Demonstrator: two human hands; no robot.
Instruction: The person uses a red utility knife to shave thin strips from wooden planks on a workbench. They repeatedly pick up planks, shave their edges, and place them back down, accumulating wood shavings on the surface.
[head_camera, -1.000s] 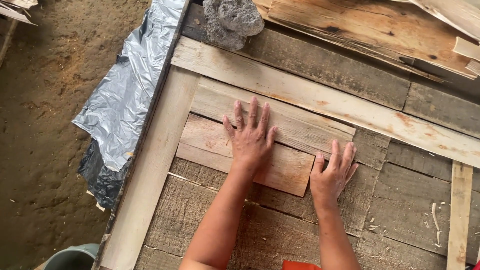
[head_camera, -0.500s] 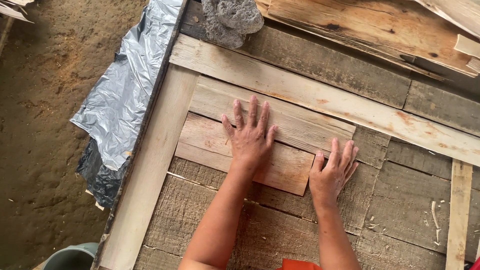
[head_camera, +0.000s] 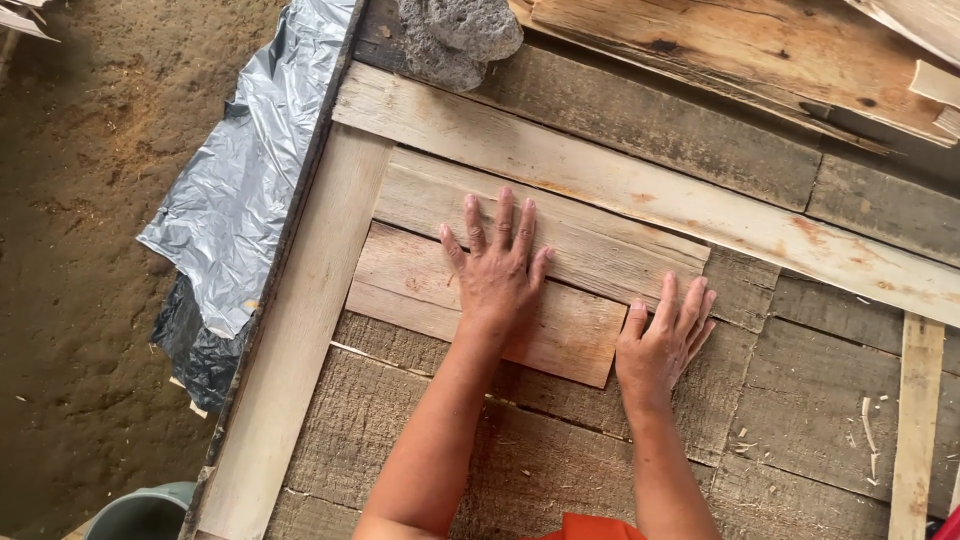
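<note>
The left hand (head_camera: 497, 268) lies flat, fingers spread, across two short boards (head_camera: 470, 290) set side by side inside the corner of a pale frame (head_camera: 330, 260) on the desk (head_camera: 800, 400). The right hand (head_camera: 662, 343) is also spread, palm down, touching the lower board's right end and the desk plank beside it. Nothing is gripped; both hands only press.

The boards look loose, so uneven pressure could skew them and open a gap against the frame. Rough, splintery grain sits under bare palms, so a sliding push risks a splinter. The foil sheet (head_camera: 245, 190) hangs off the desk edge and the stone (head_camera: 455, 35) sits near the frame's top rail; a hard shove could jolt either.
</note>
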